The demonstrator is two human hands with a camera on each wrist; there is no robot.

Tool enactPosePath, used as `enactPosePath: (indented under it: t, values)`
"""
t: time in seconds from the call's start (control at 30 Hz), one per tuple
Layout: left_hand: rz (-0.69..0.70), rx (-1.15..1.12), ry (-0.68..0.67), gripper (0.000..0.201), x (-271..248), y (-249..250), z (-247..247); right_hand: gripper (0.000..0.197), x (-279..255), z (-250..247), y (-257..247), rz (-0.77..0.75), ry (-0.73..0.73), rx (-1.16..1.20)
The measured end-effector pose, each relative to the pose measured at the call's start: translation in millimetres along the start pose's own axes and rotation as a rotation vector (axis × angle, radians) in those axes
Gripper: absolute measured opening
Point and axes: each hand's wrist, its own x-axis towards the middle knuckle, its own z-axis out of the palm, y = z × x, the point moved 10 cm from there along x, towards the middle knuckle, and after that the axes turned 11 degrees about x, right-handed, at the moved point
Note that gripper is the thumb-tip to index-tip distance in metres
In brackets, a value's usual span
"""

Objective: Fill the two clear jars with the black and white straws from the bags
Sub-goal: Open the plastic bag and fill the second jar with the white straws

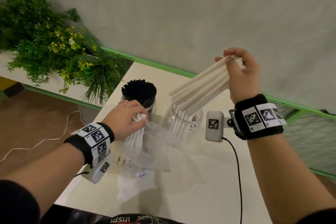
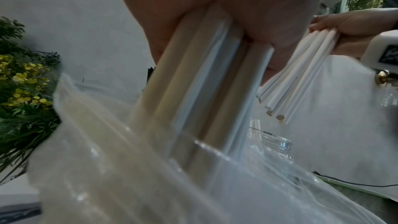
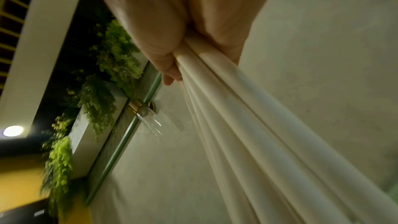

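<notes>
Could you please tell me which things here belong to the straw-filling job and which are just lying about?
Job: white straws in right hand; bagged straws in left hand; clear bag; black-straw jar; second jar.
Lying about: plants; white cord.

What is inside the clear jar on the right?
The right clear jar holds a few white straws, leaning. The bundle in the right hand covers part of its mouth.

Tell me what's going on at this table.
A person is loading straws into two clear jars. The right hand grips a bundle of white straws, tilted down toward the right jar, which already has a few. The left hand holds the remaining white straws upright in their clear plastic bag. The left jar is packed with black straws.
</notes>
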Motion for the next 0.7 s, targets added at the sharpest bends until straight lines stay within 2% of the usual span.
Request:
enactPosePath:
  t: [0.1,0.2,0.3,0.4,0.6,0.7]
  values:
    - [0.003,0.002,0.008,0.023,-1.3,-0.2,-0.5,0.022,3.3,-3.9,-4.5,-0.088,-0.014,-0.107]
    - [0.001,0.000,0.002,0.022,-1.5,-0.2,0.1,0.030,0.1,1.3,2.5,-0.145,-0.064,-0.218]
    - [0.001,-0.001,0.005,0.024,-1.3,0.5,-0.2,0.034,0.0,13.6,14.5,-0.131,-0.110,-0.234]
    - [-0.003,-0.008,0.008,0.023,-2.3,1.0,-0.9,0.027,1.7,29.3,27.1,-0.109,-0.163,-0.285]
    - [-0.006,0.004,0.005,0.022,-3.2,0.4,-1.3,0.023,-4.2,50.8,50.1,-0.183,-0.219,-0.365]
    - [-0.012,0.002,-0.004,0.025,-3.6,1.1,-1.7,0.021,-19.0,59.1,75.2,-0.219,-0.295,-0.430]
